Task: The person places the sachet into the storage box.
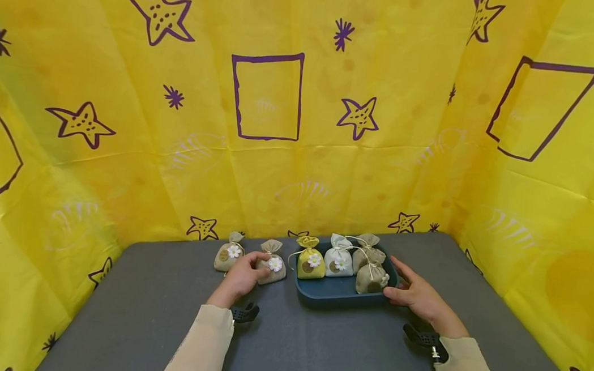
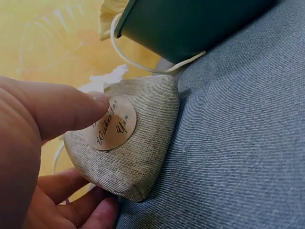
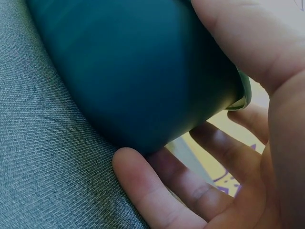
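Observation:
My left hand grips a small beige cloth sachet, thumb over its round "Wishes For You" sticker and fingers round the other side. A white flower sits on this sachet, just left of the blue-green tray. Another beige sachet stands to the left of the hand. With my right hand I hold the tray's right end, thumb at the near side, fingers round the end and underside. Inside the tray are a yellow sachet, a white sachet and two beige sachets.
Dark grey cloth covers the table. Yellow curtains with purple stars and outlines hang behind and on both sides. A pale cord loops down outside the tray's left wall. Dark bands circle both wrists.

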Action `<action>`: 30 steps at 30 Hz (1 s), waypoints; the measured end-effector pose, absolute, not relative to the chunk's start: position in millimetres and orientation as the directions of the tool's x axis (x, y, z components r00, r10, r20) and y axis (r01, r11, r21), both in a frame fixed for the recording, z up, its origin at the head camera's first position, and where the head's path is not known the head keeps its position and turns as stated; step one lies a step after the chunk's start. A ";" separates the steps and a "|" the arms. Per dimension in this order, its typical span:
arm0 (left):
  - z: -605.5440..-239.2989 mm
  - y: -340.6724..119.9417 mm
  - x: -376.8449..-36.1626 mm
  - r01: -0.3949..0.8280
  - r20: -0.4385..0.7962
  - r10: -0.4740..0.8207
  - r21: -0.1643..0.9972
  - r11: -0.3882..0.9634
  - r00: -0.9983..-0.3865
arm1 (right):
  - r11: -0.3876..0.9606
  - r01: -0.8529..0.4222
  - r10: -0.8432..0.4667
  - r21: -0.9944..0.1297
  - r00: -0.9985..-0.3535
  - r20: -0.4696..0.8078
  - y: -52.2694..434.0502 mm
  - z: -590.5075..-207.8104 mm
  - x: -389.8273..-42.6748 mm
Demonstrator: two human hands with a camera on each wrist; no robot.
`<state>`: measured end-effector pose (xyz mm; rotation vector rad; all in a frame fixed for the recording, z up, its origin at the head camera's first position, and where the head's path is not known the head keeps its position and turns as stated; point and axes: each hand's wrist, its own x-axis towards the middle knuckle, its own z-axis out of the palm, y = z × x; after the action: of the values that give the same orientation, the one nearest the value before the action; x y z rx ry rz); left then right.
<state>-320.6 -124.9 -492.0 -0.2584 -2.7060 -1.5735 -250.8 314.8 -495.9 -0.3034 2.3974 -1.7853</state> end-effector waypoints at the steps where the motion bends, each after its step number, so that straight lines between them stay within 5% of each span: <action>1: -492.2 -124.4 -320.2 0.147 0.091 0.137 0.864 0.482 -0.986 | 0.275 -0.079 -0.242 -0.958 -0.970 0.011 314.9 -495.9 -250.8; 30: -504.5 -119.4 -301.7 0.268 0.207 0.172 0.796 0.543 -0.963 | 0.262 -0.076 -0.241 -0.962 -0.970 0.011 314.4 -496.5 -251.4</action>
<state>-301.7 -119.4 -504.5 -0.3813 -2.6668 -1.4036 -251.4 314.4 -496.5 -0.3017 2.3828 -1.8031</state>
